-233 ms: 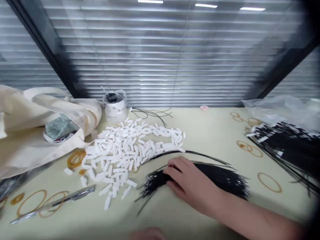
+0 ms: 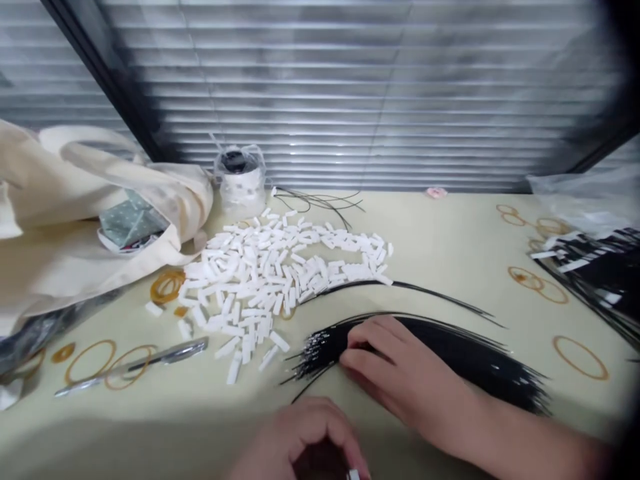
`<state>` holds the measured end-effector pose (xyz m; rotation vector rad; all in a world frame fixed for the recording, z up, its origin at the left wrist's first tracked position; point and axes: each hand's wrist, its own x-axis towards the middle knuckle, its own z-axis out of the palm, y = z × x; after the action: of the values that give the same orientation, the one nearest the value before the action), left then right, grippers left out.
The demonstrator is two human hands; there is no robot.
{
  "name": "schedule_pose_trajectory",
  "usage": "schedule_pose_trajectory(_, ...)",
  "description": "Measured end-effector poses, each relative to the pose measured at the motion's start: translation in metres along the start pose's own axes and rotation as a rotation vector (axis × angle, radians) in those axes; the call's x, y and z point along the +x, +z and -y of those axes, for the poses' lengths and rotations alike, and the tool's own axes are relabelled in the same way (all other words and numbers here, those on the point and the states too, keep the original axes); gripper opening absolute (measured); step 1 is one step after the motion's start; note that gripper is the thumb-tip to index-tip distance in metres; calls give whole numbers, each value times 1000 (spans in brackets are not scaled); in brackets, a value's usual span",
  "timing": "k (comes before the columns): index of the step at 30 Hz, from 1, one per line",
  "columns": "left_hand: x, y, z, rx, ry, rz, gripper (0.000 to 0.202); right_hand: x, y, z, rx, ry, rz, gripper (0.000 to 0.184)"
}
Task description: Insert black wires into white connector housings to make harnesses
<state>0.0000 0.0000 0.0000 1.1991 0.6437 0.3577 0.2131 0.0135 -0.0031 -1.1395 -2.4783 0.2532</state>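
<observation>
No writing can be read anywhere. The right hand [image 2: 400,373] lies flat, fingers spread loosely, on a bundle of black wires [image 2: 450,353] on the table [image 2: 450,233]; the wires' long axis runs left to right, tips pointing left toward the pile of white pieces [image 2: 270,273]. The left hand [image 2: 305,440] is curled at the near edge, a small white piece [image 2: 353,475] at its fingertips.

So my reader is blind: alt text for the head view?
A right hand rests on a bundle of black wires on a table; the left hand curls near the bottom edge, beside a pile of white pieces.
</observation>
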Motion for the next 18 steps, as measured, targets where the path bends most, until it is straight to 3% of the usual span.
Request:
schedule_pose_trajectory(4,1,7,-2,-376,-124,-68,16,1,5,-4,28,-33,22,15)
schedule_pose_trajectory(10,0,9,4,-467,-248,-127,26,5,11,-10,4,63,-9,7)
schedule_pose_trajectory(15,-1,5,3,-466,-227,-126,26,6,9,-10,42,81,-53,12)
schedule_pose_trajectory(18,2,-4,-8,-384,-78,-230,16,6,3,-11,102,107,-139,12)
